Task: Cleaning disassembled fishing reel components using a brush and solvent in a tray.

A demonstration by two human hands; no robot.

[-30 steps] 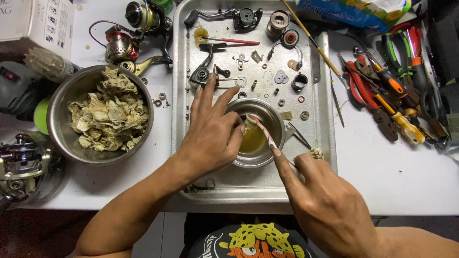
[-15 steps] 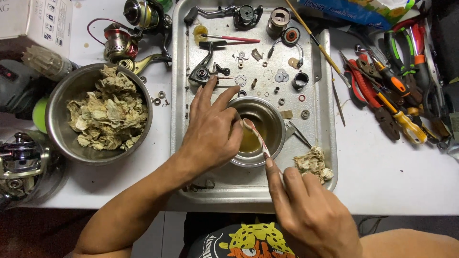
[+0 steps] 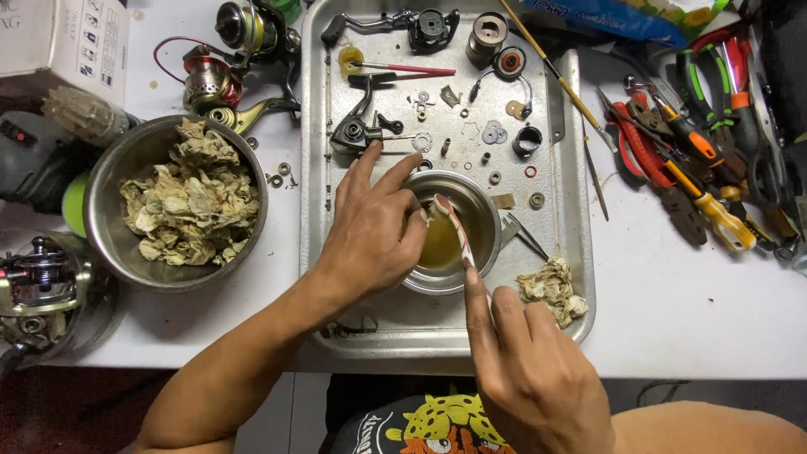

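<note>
On the desk (image 3: 672, 319), a steel bowl of soiled rags (image 3: 176, 206) sits left of the metal tray (image 3: 572, 277). Your left hand (image 3: 370, 231) curls over the small steel cup (image 3: 450, 231) of yellow liquid in the tray, fingers at its rim. Your right hand (image 3: 530, 378) pinches a red-and-white brush (image 3: 454, 229), its tip in the cup.

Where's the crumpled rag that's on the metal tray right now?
In the head view, the crumpled rag lies in the metal tray's near right corner, just right of the small steel bowl and beyond the right hand.
</note>
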